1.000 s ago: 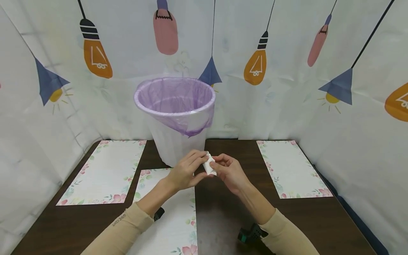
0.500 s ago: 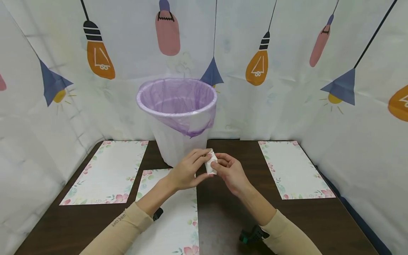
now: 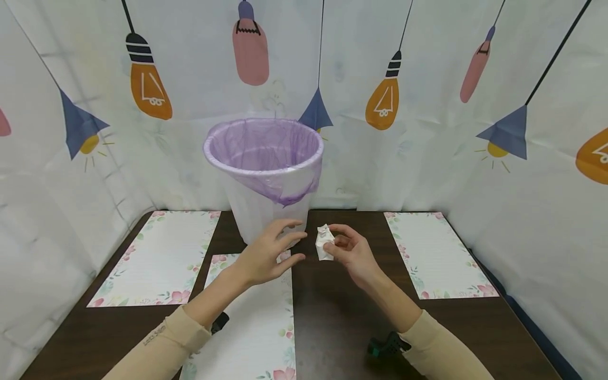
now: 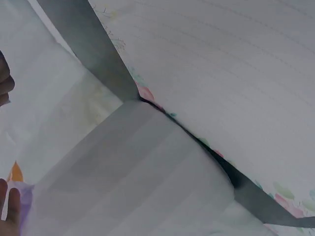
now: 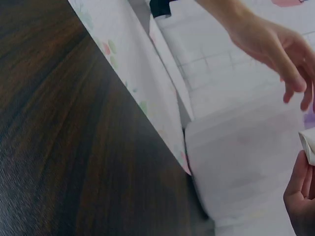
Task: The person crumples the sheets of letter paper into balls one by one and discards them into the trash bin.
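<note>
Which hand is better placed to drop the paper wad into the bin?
Right. The right hand already pinches the crumpled paper wad in its fingers, just in front of the lined bin. The left hand hangs open beside it, holding nothing. A handover would likely add nothing.

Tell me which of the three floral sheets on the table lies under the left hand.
The middle sheet, the one nearest the person. The left hand hovers over its far end, while the left sheet and right sheet lie off to the sides.

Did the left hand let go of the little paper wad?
Yes. The left hand moved left toward the bin; the paper wad stays in the right hand.
</note>
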`<control>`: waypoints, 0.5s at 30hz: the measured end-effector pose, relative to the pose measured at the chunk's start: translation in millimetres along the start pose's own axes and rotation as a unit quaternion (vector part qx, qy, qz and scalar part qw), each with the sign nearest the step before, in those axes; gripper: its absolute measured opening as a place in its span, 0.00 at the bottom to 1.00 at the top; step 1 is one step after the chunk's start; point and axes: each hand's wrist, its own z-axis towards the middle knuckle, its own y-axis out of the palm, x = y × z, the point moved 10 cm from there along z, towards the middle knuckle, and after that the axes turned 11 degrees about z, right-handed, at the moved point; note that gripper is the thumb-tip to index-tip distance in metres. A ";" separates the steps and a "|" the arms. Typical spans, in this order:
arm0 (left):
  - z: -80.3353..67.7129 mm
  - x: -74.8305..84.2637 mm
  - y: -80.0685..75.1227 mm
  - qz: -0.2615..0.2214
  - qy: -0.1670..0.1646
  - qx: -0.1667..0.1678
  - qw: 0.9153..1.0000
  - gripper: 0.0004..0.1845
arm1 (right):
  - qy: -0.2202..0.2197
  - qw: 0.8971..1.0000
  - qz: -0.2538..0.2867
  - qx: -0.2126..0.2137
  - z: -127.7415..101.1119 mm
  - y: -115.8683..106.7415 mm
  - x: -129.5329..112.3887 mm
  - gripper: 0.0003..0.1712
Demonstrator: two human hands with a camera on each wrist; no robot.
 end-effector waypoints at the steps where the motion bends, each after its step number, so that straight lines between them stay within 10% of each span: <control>1: -0.1 -0.2 -6.0 0.009 0.003 0.011 1.000 0.18 | -0.004 1.000 -0.005 0.000 0.6 -1.4 -2.5 0.27; 8: 2.7 -7.1 -62.9 0.065 0.013 0.141 0.988 0.09 | -0.027 0.998 -0.060 0.011 6.5 -12.7 -24.6 0.27; 15: 2.8 -46.3 -110.9 0.032 -0.101 0.227 0.968 0.09 | -0.050 0.992 -0.111 0.018 12.5 -23.4 -51.2 0.27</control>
